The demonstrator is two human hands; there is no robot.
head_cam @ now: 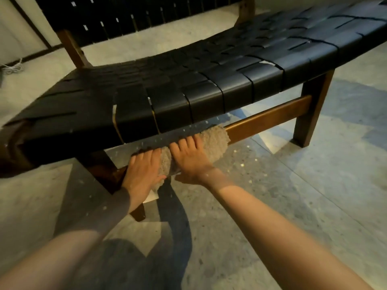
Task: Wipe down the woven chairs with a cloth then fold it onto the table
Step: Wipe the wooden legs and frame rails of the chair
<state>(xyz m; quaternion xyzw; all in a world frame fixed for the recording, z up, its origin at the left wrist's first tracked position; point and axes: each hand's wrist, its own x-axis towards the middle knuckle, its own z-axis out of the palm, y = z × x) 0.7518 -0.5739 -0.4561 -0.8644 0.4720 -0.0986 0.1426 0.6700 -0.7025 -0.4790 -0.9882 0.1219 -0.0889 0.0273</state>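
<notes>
The cloth [213,139] is lying draped over the wooden front rail [268,118] beneath the woven seat [209,80], evidently so that the rail's top and face are being wiped in one pass. The left grip [144,170] and right grip [189,158] are sitting side by side, each clasping the cloth round the rail, fingers over the top, thumb underneath (fingertips partly hidden). Both forearms are reaching forward and down, wrists nearly straight.

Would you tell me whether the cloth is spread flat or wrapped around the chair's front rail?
Wrapped: the cloth curls over the rail, gripped by the left hand and the right hand.
</notes>
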